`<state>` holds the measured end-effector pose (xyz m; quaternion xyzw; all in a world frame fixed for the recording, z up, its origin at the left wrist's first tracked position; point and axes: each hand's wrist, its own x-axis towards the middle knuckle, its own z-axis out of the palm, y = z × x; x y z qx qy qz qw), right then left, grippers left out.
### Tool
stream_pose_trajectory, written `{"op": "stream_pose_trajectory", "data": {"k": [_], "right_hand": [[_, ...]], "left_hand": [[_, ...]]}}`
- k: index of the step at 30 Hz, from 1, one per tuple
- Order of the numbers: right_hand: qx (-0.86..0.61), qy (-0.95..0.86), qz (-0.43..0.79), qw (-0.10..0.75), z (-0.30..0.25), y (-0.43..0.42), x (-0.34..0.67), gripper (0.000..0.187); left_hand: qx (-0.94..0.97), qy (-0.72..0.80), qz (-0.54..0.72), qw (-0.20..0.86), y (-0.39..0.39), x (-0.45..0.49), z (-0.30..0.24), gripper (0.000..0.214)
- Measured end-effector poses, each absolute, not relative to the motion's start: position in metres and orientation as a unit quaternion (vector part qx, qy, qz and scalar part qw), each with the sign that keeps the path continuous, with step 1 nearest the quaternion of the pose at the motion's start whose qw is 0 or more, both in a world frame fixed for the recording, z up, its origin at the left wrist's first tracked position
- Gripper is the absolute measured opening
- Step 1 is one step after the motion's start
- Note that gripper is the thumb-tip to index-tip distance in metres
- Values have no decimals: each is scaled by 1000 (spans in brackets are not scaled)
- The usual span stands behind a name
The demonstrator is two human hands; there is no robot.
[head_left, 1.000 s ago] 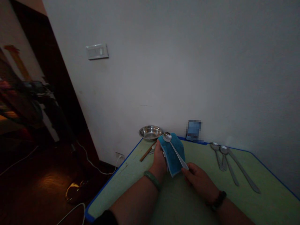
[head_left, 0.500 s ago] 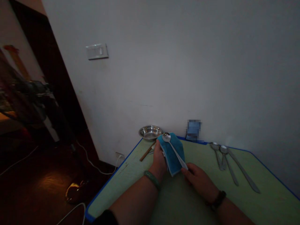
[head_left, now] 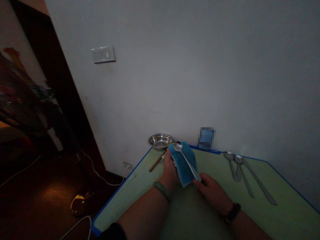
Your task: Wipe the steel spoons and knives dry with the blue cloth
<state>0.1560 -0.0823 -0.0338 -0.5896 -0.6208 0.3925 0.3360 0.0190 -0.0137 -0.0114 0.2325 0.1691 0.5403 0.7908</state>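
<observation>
A blue cloth (head_left: 186, 171) lies over my left hand (head_left: 170, 170), which is closed under and around its left side; most of those fingers are hidden. Across the cloth rests a metal spoon (head_left: 186, 158), its bowl at the far end by my left fingers. My right hand (head_left: 212, 191) pinches the end of the spoon's handle. Both hands are above the green table (head_left: 140, 196). Behind the left hand a brown stick-like utensil (head_left: 156, 162) lies on the table, partly hidden beside other small pieces.
A shiny steel bowl (head_left: 160, 141) stands at the table's far left corner. Several metal spoons (head_left: 246, 176) lie at the right. A blurred blue object (head_left: 206, 138) leans near the wall. Left of the table are a stand fan (head_left: 37, 100) and a white cable (head_left: 100, 178).
Hands, cloth and spoon stay almost where they were. The spoon's handle end has shifted very slightly to the right with my right hand.
</observation>
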Motion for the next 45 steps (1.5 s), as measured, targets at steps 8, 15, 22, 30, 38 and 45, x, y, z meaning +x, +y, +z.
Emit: {"op": "stream_pose_trajectory", "data": {"k": [8, 15, 22, 30, 38, 45], "right_hand": [[-593, -632, 374, 331, -30, -82, 155, 28], [-584, -639, 367, 340, -29, -84, 155, 31], [-587, -646, 356, 334, -30, -84, 155, 35], [-587, -637, 377, 330, -33, -83, 155, 35], [-583, -644, 369, 331, -28, -85, 154, 33], [-604, -636, 349, 331, -28, -84, 154, 34]], "left_hand": [[239, 171, 535, 792, -15, 19, -7, 56], [236, 171, 531, 796, -16, 19, -8, 58], [238, 168, 534, 794, -18, 19, -4, 58], [235, 173, 529, 797, -17, 19, -7, 58], [237, 182, 529, 795, -17, 19, -7, 55], [230, 196, 529, 793, -18, 19, -4, 54]]}}
